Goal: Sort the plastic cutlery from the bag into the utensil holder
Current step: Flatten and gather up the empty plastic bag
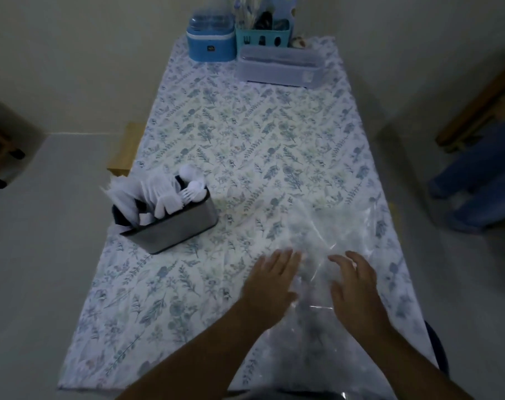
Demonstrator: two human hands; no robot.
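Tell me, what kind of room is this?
Probably a room at home: a table with a flowery tablecloth, a utensil holder of plastic cutlery, and storage boxes by the wall.

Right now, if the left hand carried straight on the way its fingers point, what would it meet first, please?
Probably the clear plastic bag: the left hand points up the table along the bag's left edge, though its height above the tablecloth is unclear.

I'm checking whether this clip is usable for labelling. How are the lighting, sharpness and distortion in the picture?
Head view: dim, bluish light overall, with dark corners. The left hand and right hand are motion-blurred over the clear plastic bag, which shows faint glare streaks and hardly stands out from the tablecloth. Wide-angle distortion makes the table edges splay. The white cutlery in the utensil holder is slightly soft.
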